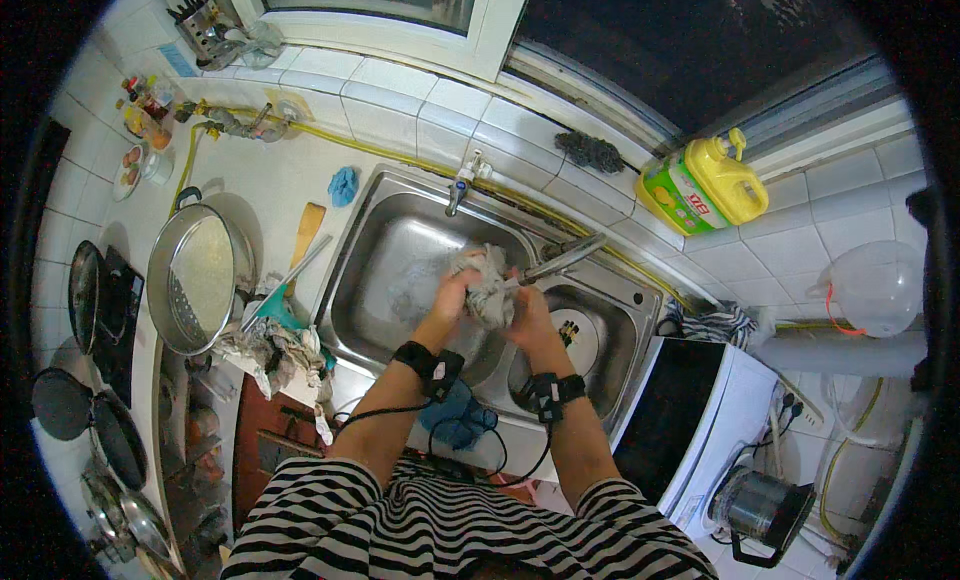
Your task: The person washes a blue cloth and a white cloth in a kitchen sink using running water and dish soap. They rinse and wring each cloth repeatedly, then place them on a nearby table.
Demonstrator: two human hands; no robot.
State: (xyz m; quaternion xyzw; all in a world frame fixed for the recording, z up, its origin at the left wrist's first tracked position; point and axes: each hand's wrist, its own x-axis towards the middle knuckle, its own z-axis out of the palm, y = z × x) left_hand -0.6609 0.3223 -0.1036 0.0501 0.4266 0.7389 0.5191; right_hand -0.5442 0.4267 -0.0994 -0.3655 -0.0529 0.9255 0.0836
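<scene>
Both hands are over the double-bowl stainless steel sink (379, 205), gripping one crumpled grey-white cloth (487, 286). My left hand (454, 291) holds its left side, and my right hand (531, 317), somewhat blurred, holds the lower right side. The end of the swivel faucet spout (566, 257) is close by the cloth on its right. Water lies at the bottom of the larger left bowl. In the smaller right bowl sits a white round item (581, 340), partly hidden by my right forearm. A second small tap (457, 194) is on the back wall.
Left on the counter are a large steel pot (191, 280), a wooden spatula (307, 231), a blue cloth (343, 186) and a heap of crumpled rags (281, 351). A yellow detergent jug (697, 186) stands at the back right. Cables hang from both wristbands. A blue cloth (457, 419) lies at the sink's front edge.
</scene>
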